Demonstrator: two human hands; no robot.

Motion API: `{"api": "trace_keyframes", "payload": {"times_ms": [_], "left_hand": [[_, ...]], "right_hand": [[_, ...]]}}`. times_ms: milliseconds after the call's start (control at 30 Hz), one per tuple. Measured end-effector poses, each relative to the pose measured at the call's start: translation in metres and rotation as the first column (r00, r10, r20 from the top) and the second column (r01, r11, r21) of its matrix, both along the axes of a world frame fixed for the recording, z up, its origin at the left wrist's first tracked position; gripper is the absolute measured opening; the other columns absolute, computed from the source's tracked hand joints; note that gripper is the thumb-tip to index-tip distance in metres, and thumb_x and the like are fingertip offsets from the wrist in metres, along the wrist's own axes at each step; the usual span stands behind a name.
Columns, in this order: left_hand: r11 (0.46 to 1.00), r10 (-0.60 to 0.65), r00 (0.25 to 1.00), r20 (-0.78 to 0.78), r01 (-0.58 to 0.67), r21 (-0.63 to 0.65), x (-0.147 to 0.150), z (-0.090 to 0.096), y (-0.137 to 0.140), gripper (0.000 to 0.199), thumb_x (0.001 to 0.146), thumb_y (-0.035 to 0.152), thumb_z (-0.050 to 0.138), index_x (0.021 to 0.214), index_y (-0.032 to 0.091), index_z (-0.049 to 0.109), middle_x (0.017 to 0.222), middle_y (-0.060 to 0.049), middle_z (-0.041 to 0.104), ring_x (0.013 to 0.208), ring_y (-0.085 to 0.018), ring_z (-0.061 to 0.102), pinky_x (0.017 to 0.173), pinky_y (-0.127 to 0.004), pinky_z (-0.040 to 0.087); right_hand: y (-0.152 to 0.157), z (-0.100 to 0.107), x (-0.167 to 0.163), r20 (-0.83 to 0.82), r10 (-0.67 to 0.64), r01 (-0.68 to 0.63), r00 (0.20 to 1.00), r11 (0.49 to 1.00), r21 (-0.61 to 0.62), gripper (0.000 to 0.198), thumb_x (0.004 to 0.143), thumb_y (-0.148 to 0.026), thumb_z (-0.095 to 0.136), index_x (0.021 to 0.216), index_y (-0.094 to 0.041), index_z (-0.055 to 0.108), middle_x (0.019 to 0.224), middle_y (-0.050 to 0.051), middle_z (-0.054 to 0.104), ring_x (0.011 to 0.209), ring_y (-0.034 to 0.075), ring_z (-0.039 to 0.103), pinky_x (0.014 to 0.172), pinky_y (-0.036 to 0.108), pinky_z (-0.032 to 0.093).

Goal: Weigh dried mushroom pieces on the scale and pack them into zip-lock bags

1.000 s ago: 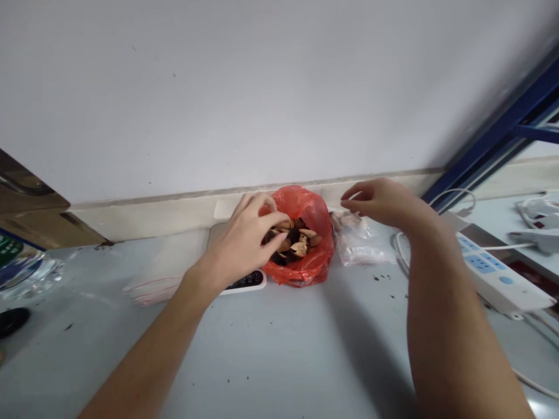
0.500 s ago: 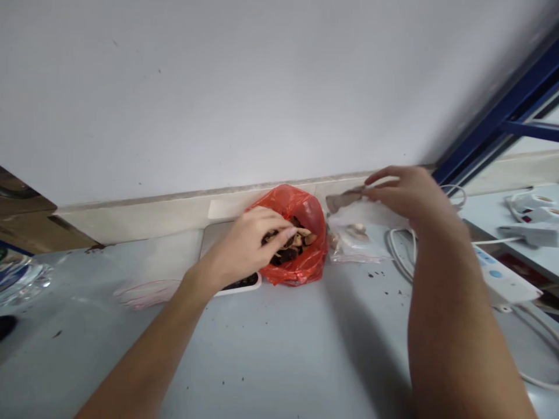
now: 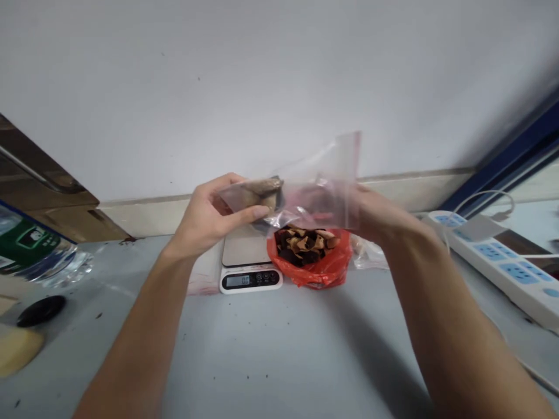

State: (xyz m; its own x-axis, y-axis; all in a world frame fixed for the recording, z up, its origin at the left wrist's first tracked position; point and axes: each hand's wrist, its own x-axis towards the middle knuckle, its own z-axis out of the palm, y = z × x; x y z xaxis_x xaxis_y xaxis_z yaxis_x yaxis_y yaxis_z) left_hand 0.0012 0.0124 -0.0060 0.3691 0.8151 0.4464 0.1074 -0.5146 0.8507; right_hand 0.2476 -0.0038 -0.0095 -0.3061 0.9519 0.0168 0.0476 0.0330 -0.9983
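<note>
A clear zip-lock bag (image 3: 323, 157) with brownish dried pieces (image 3: 264, 189) in its left end is held up above the scale. My left hand (image 3: 207, 212) is closed on that end, thumb in front. Behind the bag's other half is my right hand (image 3: 367, 206), its fingers blurred through the plastic, so their grip is unclear. Below stands a red plastic bag (image 3: 321, 276), its mouth open, filled with dark and tan dried pieces (image 3: 305, 244). Left of it lies a white digital kitchen scale (image 3: 251, 279) reading 0.0, its plate partly hidden.
Another clear bag (image 3: 369, 256) lies right of the red one. A white power strip (image 3: 502, 259) with cables is at the right. To the left are a green-labelled water bottle (image 3: 39, 250), a black oval object (image 3: 41, 311) and a yellowish object (image 3: 20, 349). The wall (image 3: 279, 87) rises behind.
My left hand has left the red bag's contents and now grips the zip-lock bag. My right hand has brought that bag up and leftward. The view has shifted, uncovering the scale display.
</note>
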Motion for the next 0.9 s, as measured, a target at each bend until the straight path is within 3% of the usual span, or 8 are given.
{"api": "trace_keyframes", "payload": {"times_ms": [67, 167, 333, 400, 500, 567, 633, 900], "left_hand": [[0.998, 0.047, 0.999, -0.021, -0.048, -0.041, -0.014, 0.005, 0.000, 0.038, 0.071, 0.049, 0.093, 0.093, 0.021, 0.080, 0.087, -0.007, 0.081, 0.077, -0.023, 0.076, 0.067, -0.032, 0.063], [0.993, 0.057, 0.996, -0.070, -0.064, -0.097, -0.032, 0.008, 0.000, 0.043, 0.077, 0.058, 0.086, 0.098, 0.021, 0.082, 0.096, -0.010, 0.082, 0.084, -0.026, 0.078, 0.070, -0.034, 0.064], [0.968, 0.140, 0.937, -0.321, -0.198, -0.156, -0.053, 0.002, 0.009, 0.072, 0.076, 0.059, 0.084, 0.137, 0.023, 0.068, 0.091, -0.007, 0.082, 0.092, -0.028, 0.077, 0.085, -0.038, 0.061], [0.948, 0.249, 0.883, -0.397, -0.306, -0.085, -0.054, -0.001, 0.011, 0.078, 0.073, 0.049, 0.086, 0.142, 0.022, 0.062, 0.097, -0.008, 0.080, 0.096, -0.027, 0.075, 0.087, -0.038, 0.059], [0.920, 0.388, 0.821, -0.420, -0.376, 0.116, -0.044, -0.003, 0.005, 0.047, 0.073, 0.041, 0.083, 0.112, 0.019, 0.072, 0.101, -0.009, 0.076, 0.089, -0.023, 0.071, 0.080, -0.034, 0.057], [0.981, 0.176, 0.858, -0.482, -0.196, 0.009, -0.031, -0.002, -0.004, 0.030, 0.077, 0.047, 0.079, 0.085, 0.019, 0.072, 0.083, -0.005, 0.073, 0.075, -0.019, 0.067, 0.070, -0.031, 0.054], [0.985, -0.074, 0.852, -0.519, -0.017, -0.169, -0.018, -0.001, -0.012, 0.028, 0.077, 0.047, 0.079, 0.075, 0.020, 0.071, 0.072, -0.002, 0.071, 0.070, -0.018, 0.065, 0.065, -0.029, 0.051], [0.976, -0.140, 0.848, -0.512, 0.032, -0.214, -0.012, -0.001, -0.016, 0.024, 0.084, 0.030, 0.061, 0.064, 0.020, 0.070, 0.061, 0.000, 0.066, 0.056, -0.014, 0.056, 0.054, -0.027, 0.038]], "right_hand": [[-0.001, 0.001, 0.000, -0.064, 0.042, -0.044, 0.997, 0.999, -0.022, 0.059, 0.077, -0.079, 0.070, 0.092, -0.022, 0.076, 0.095, 0.009, 0.076, 0.090, 0.026, 0.070, 0.077, 0.039, 0.058], [-0.002, 0.004, 0.000, 0.062, 0.101, -0.105, 0.993, 0.993, 0.056, 0.049, 0.074, -0.069, 0.081, 0.079, -0.021, 0.075, 0.073, 0.004, 0.069, 0.066, 0.017, 0.061, 0.059, 0.030, 0.049], [-0.001, 0.004, -0.009, 0.260, 0.199, -0.214, 0.945, 0.976, 0.030, 0.045, 0.076, -0.057, 0.084, 0.060, -0.019, 0.068, 0.056, -0.001, 0.056, 0.052, 0.011, 0.045, 0.048, 0.028, 0.032], [0.000, 0.000, -0.015, 0.288, 0.258, -0.268, 0.922, 0.963, -0.002, 0.045, 0.074, -0.055, 0.084, 0.056, -0.018, 0.066, 0.055, -0.002, 0.054, 0.051, 0.010, 0.043, 0.049, 0.028, 0.030], [0.003, -0.006, -0.027, 0.303, 0.230, -0.234, 0.925, 0.972, -0.025, 0.044, 0.067, -0.053, 0.087, 0.053, -0.018, 0.064, 0.053, -0.002, 0.055, 0.051, 0.009, 0.044, 0.049, 0.028, 0.031], [0.003, -0.009, -0.035, 0.293, 0.156, -0.156, 0.943, 0.987, -0.022, 0.042, 0.060, -0.052, 0.091, 0.055, -0.018, 0.067, 0.055, -0.001, 0.060, 0.052, 0.011, 0.050, 0.051, 0.028, 0.036], [0.003, -0.011, -0.041, 0.263, 0.095, -0.092, 0.960, 0.995, -0.021, 0.042, 0.054, -0.051, 0.094, 0.056, -0.018, 0.067, 0.055, 0.000, 0.062, 0.054, 0.012, 0.053, 0.052, 0.028, 0.038], [0.003, -0.020, -0.050, 0.170, 0.136, -0.135, 0.976, 0.991, -0.016, 0.050, 0.059, -0.058, 0.091, 0.056, -0.019, 0.062, 0.047, -0.009, 0.041, 0.045, 0.006, 0.031, 0.045, 0.025, 0.020]]}}
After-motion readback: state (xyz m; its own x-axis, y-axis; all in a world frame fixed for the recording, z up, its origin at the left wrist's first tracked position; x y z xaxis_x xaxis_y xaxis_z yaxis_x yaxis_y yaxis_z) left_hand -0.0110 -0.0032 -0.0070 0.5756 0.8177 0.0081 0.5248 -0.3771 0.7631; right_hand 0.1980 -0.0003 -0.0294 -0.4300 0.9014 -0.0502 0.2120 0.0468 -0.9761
